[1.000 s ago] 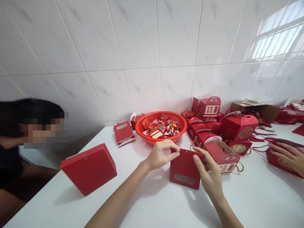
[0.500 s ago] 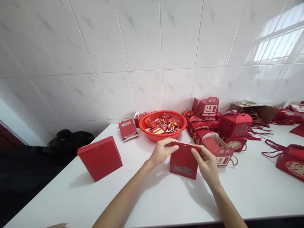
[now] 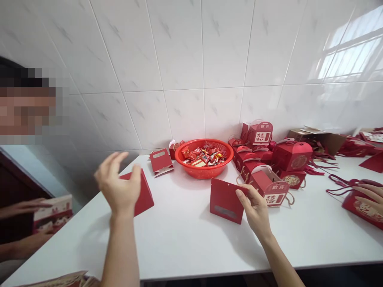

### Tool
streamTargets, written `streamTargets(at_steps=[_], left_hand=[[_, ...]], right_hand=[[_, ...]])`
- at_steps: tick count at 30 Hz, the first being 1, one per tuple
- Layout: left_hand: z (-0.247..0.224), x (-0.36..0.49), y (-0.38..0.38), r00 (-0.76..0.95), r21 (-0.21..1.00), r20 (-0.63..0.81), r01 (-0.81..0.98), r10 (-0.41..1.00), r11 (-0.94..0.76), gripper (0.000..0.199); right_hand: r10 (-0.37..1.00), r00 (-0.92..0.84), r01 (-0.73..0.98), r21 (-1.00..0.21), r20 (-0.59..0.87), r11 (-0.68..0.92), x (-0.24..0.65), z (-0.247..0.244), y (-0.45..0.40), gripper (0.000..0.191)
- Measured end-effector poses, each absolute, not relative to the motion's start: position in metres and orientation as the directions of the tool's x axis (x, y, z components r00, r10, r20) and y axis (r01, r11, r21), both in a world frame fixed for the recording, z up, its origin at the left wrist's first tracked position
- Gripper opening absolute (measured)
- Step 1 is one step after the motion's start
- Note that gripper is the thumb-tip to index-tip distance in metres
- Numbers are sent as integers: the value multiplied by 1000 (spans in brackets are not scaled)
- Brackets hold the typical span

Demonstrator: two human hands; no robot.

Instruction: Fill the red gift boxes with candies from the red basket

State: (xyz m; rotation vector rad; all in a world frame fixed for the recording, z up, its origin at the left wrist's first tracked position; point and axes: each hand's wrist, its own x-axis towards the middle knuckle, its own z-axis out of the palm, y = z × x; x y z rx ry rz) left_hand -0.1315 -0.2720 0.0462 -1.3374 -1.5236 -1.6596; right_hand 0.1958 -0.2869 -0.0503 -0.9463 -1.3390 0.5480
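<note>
Raised over the left side of the white table, my left hand has its fingers apart and holds nothing. Just behind it stands a plain red box, partly covered by the hand. My right hand pinches the upper right corner of a flat red box with a clear window near its bottom. A red basket full of wrapped sweets sits near the wall. Left of it lies another red box with a window.
Red gift boxes with handles are piled right of the basket, before an open cardboard box. Another person's hand touches a red bag at far right. At left, a person holds a printed box.
My left hand has let go of the windowed box and moved left, opening. My right hand still holds it. A person has appeared at left, and a hand at far right.
</note>
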Motion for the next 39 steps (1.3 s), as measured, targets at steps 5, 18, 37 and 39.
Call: streamTargets(at_steps=[5,18,37,39], left_hand=[[35,-163,-266,-598,631,697,774,397,58,40],[16,-111,-252,38,587,572,678,819,-442,22],[12,-79,-257,-64,879,449,209,891,-428,25],[10,-75,-257,-112,896,427,187,897,-403,31]], right_hand=[[765,208,213,-792,610,573,191,-41,-303,17],[-166,728,606,-511,665,610,296,22,-324,22],[34,690,683,-665,723,303,387,-35,-269,28],[135,692,658,-696,710,286,386,-44,-265,27]])
